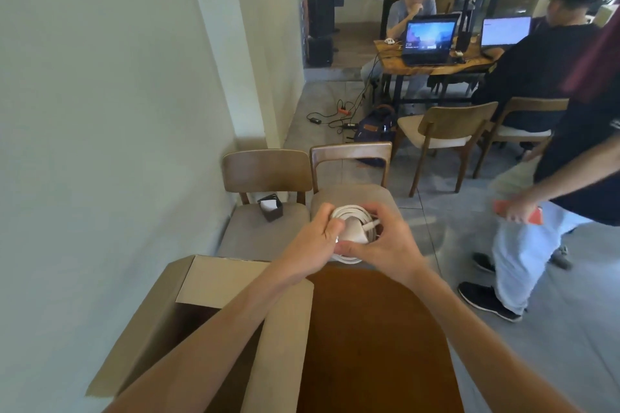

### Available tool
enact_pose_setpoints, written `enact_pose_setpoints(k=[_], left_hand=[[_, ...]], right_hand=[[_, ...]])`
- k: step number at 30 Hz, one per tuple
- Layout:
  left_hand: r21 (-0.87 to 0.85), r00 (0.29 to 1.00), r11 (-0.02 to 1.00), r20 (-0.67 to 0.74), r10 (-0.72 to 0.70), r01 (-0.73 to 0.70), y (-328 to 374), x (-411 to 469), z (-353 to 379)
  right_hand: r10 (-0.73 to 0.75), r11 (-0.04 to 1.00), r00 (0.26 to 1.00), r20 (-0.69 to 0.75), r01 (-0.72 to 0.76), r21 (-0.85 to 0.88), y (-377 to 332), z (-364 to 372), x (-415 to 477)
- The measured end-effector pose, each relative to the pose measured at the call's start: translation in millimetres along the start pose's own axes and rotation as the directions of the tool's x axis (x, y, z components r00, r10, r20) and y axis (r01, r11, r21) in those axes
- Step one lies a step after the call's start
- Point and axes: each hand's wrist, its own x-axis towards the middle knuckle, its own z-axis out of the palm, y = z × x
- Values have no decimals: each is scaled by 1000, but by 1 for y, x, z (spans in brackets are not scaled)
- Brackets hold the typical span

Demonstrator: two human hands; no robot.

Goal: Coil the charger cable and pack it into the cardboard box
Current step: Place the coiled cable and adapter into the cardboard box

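A white charger with its cable wound into a coil (354, 223) is held up between both hands, above the far end of the brown table (375, 339). My left hand (310, 246) grips the coil's left side, and my right hand (385, 240) closes on its right side, with a cable end poking out near the thumb. The open cardboard box (208, 282) stands at the table's left, flaps up, under my left forearm. Its inside is mostly hidden.
Two wooden chairs (268, 174) stand beyond the table; a small black holder (271, 208) sits on the left one. A wall runs along the left. A person (550, 198) holding a red phone walks past on the right. Other people sit at laptops further back.
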Motion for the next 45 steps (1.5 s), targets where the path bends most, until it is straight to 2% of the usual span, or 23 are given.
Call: enact_pose_setpoints(k=[3,6,8,11,14,17,23,28,31,35,39,45], left_hand=[[34,1000,999,-13,-19,19,-7,-1,-2],[37,998,997,-18,-66,67,-19,-7,-9],[-44,992,992,17,-122,122,-30,-17,-19],[-176,973,959,94,-210,224,-50,-40,-39],[-334,949,888,114,-294,315,-75,-71,-51],[-464,915,803,45,-401,375,-102,-104,-61],[-708,804,562,13,-595,427,-168,-161,-85],[-764,772,490,17,-635,420,-212,-184,-98],[-752,753,480,33,-658,453,-238,-187,-103],[-658,703,498,65,-709,564,-268,-180,-102],[-459,638,547,59,-768,700,-293,-164,-95],[-127,579,569,62,-813,813,-324,-144,-89]], right_hand=[[34,999,999,-27,-35,-18,3,14,1],[98,995,995,14,-98,-7,6,31,4],[144,989,984,101,-147,28,8,43,5],[152,980,932,329,-185,71,9,62,4],[96,980,863,497,-170,105,5,92,-3],[74,980,819,570,-165,111,1,136,-13],[136,965,758,638,-248,89,2,223,-38],[201,954,691,694,-300,22,5,270,-44],[262,940,644,719,-339,-39,11,291,-45],[351,911,561,749,-391,-134,25,315,-49],[446,872,502,741,-432,-232,42,339,-50],[545,829,409,732,-395,-397,66,362,-43]])
